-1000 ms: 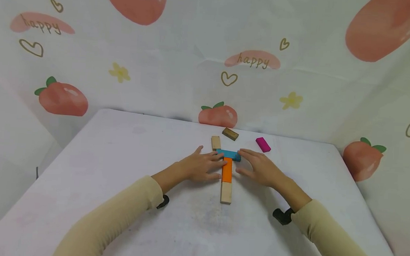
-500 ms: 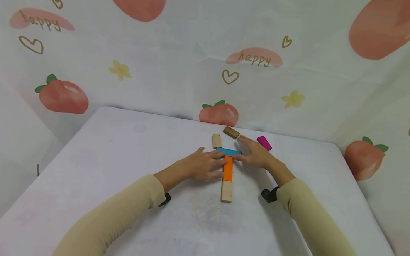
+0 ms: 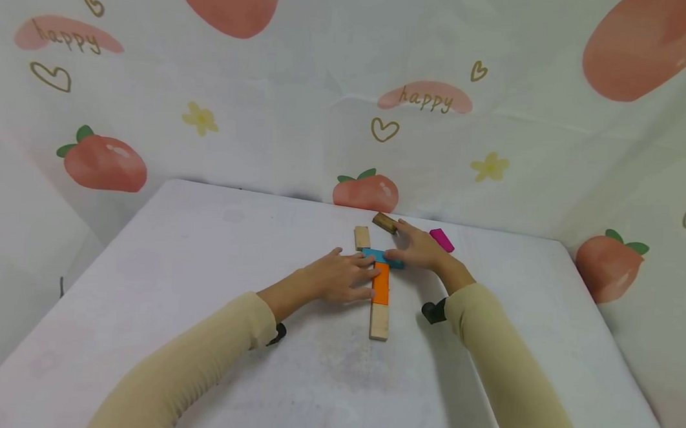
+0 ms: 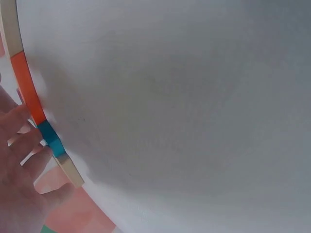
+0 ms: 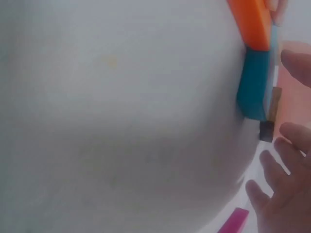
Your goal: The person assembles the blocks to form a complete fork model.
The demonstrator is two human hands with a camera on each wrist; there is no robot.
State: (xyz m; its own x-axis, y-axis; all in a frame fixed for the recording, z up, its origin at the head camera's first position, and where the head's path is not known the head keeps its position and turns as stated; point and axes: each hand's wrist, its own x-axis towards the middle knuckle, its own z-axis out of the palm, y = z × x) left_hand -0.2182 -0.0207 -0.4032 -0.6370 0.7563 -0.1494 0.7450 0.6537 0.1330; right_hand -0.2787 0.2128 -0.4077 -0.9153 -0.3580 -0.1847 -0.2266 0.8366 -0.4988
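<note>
Over the left end of a blue block and the upper part of an orange block, my left hand spreads its fingers; whether they press cannot be told. The blue block lies crosswise at the orange one's far end. One plain wooden block continues the line nearer me, and another wooden block meets the blue block's far left. My right hand reaches over the blue block's right end, fingertips at a brown block. The right wrist view shows its fingers extended, gripping nothing.
A pink block lies right of my right hand, near the back of the white-covered table. Behind the table's far edge hangs a white curtain printed with peaches.
My right hand has moved left and away from me, from the blue block's right end to the brown block. My left hand has stayed in place, and the blocks look unmoved.
</note>
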